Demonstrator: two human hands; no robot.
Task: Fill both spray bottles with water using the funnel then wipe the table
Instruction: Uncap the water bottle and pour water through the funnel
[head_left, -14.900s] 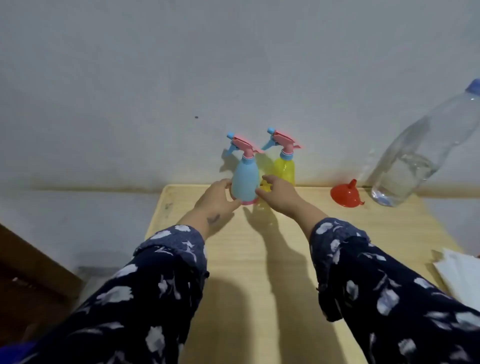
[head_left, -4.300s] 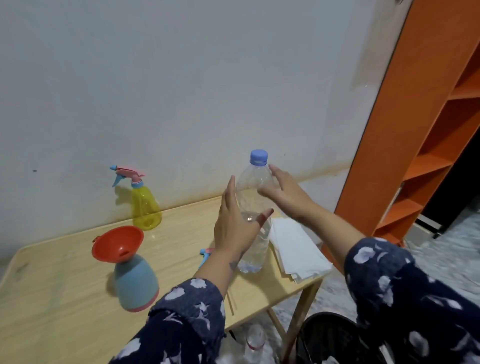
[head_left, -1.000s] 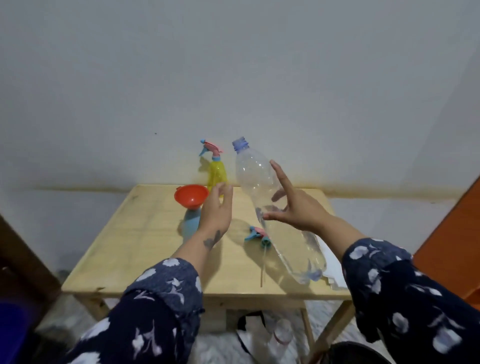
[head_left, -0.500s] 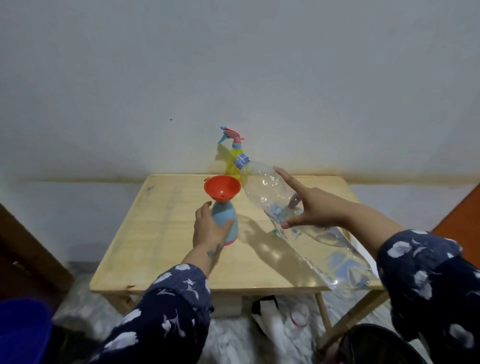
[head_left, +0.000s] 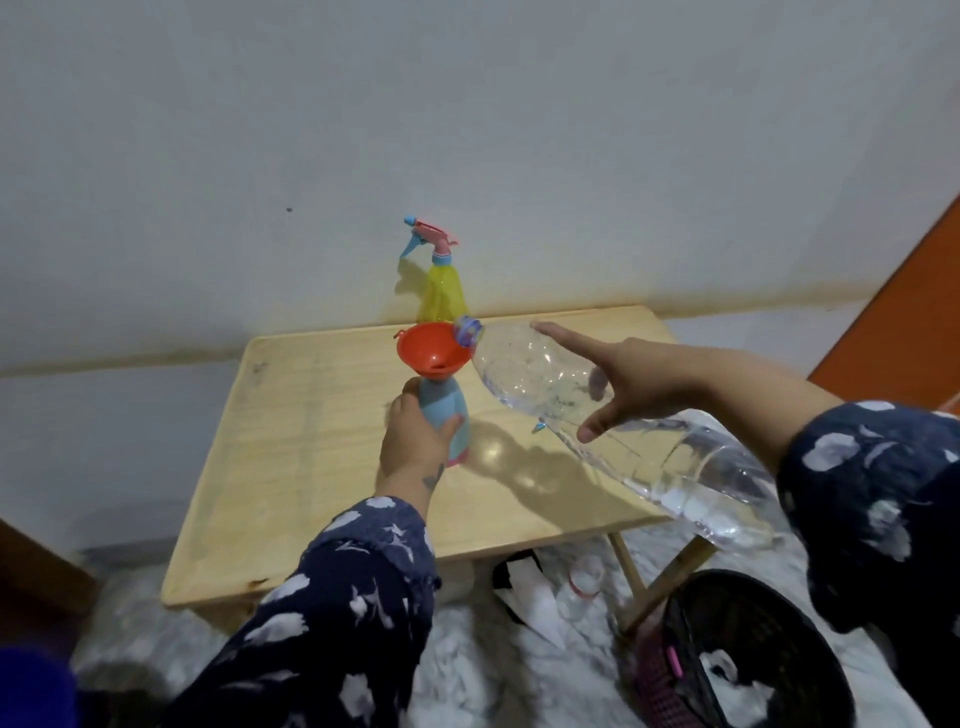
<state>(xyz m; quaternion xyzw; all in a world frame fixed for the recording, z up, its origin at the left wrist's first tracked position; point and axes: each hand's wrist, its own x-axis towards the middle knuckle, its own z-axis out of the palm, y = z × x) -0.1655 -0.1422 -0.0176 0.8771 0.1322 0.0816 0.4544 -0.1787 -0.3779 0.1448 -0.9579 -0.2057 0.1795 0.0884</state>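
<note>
- We grip the blue spray bottle (head_left: 445, 415) with our left hand (head_left: 413, 446), fingers and thumb curled round its body; it stands upright on the tabletop (head_left: 311, 441) with no spray head on it.
- The red funnel (head_left: 432, 349) sits in the neck of that bottle, just above our left hand.
- Our right hand (head_left: 626, 387) holds the clear water bottle (head_left: 550, 384), forefinger stretched along its top and thumb beneath; the bottle is tilted with its blue-ringed mouth (head_left: 467, 330) at the funnel's rim on the side nearest our right hand.
- Water lies along the lower side of the clear bottle; whether any is running into the funnel we cannot tell.
- The yellow spray bottle (head_left: 441, 291) stands beyond both hands at the far edge of the tabletop, against the wall (head_left: 467, 130), with its pink and blue spray head (head_left: 428, 236) on.
- A small blue tip (head_left: 540, 427) shows on the tabletop under the clear bottle, below our right hand; what it belongs to we cannot tell.
- The tabletop is pale wood, with dark shadows falling between our hands.
- The wall is plain grey-white with a stained band just above the tabletop.
- An orange panel (head_left: 904, 312) rises beyond our right arm.
- Below our right sleeve (head_left: 872, 493) a black basket (head_left: 753, 654) stands on the marbled floor (head_left: 467, 675), near the folding wooden legs (head_left: 670, 582).
</note>
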